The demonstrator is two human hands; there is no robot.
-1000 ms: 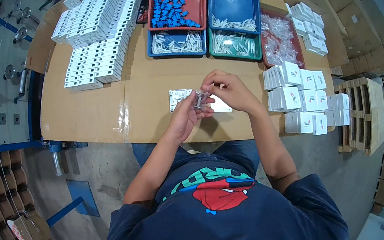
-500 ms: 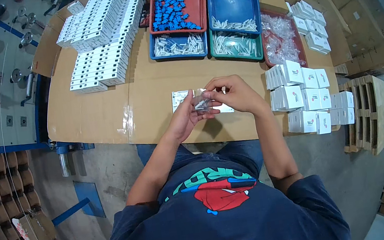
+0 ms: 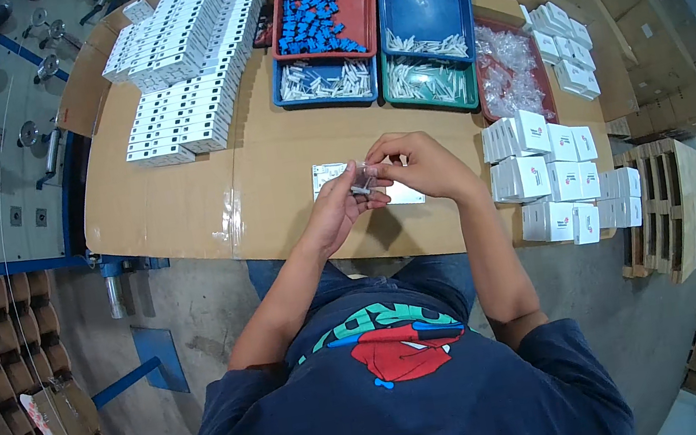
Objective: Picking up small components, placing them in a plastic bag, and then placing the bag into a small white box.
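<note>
A small clear plastic bag (image 3: 364, 175) with pale, slim pieces in it is held between my two hands, above the near middle of the table. My left hand (image 3: 336, 212) grips it from the left, thumb on top and fingers curled beneath. From the right, my right hand (image 3: 418, 166) pinches the bag's upper edge between thumb and fingertips. Under both hands lies a flat white printed sheet or card (image 3: 408, 194), mostly covered by them. Exactly how many pieces are in the bag I cannot make out.
Beyond my hands stand a red tray (image 3: 345, 2) of blue parts, blue trays (image 3: 424, 3) and a green tray (image 3: 474, 95) with white pieces, and a red tray (image 3: 549, 88) of clear bags. White boxes are stacked left (image 3: 186, 111) and right (image 3: 531, 177).
The bag has tilted between my hands, so a white piece in it shows more plainly. My right fingers have shifted slightly up along its edge.
</note>
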